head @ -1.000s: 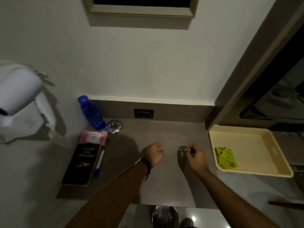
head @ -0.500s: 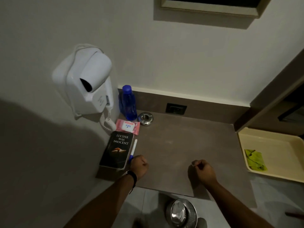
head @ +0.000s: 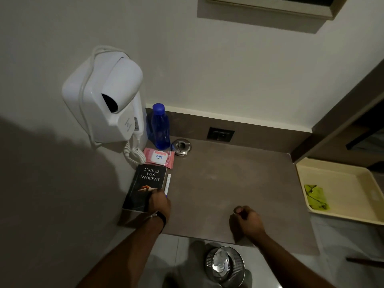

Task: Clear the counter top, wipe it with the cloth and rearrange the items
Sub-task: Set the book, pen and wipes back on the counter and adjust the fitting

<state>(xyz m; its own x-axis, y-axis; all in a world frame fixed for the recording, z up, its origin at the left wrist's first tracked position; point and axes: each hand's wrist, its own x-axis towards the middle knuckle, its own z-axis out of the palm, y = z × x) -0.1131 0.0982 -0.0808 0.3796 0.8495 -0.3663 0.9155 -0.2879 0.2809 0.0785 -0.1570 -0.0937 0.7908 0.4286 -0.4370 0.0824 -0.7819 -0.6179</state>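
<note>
A: Where are the hands?

B: Left hand [head: 159, 201] rests on the lower corner of the black book [head: 145, 187] beside the pen [head: 167, 183], left of centre; whether it grips, I cannot tell. Right hand [head: 248, 222] is curled into a loose fist on the bare bench [head: 228, 183], holding nothing visible.

A: The cloth?

B: The green cloth [head: 315, 197] lies in the cream tray [head: 353, 183], far right. Blue bottle [head: 160, 126], wipes pack [head: 159, 157] and metal ashtray [head: 180, 146] sit above the book.
</note>
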